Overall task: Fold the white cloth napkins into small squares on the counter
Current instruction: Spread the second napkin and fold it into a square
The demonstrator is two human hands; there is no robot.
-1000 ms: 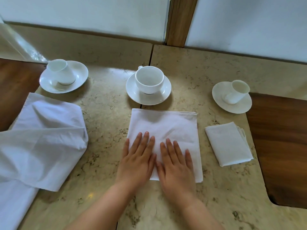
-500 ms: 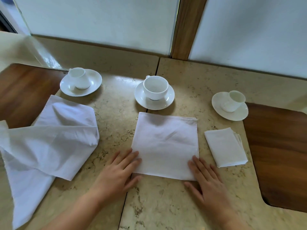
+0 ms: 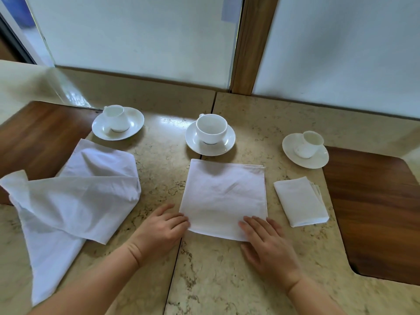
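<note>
Your table [image 3: 261,280] is beige stone with a seam running from the near edge up under the middle cup. Dark wood insets sit at the far left [image 3: 41,137] and at the right [image 3: 375,212]. Bare stone lies between your forearms and on either side of the half-folded napkin [image 3: 223,196].

That napkin lies flat at centre, roughly square, its layered edges showing at the far right corner. Near edge faces you.

Left hand [image 3: 162,228]: fingers loosely extended, tips touching the napkin's near left corner; whether they pinch it, cannot tell. Palm rests on stone just left of the cloth.

Right hand [image 3: 267,241]: fingers straight and slightly spread, lying flat on the napkin's near right corner, pressing it down. Palm and wrist are off the cloth, on stone.

Finished folded napkin [image 3: 300,201]: small square, just right of the centre one, apart from it, well clear of your right hand.

Unfolded napkins [image 3: 75,196]: rumpled heap at left, one corner raised, apart from your left hand.

Three cups on saucers along the far side: left [image 3: 118,122], middle [image 3: 211,134], right [image 3: 305,148]. The middle saucer sits just beyond the napkin's far edge.
</note>
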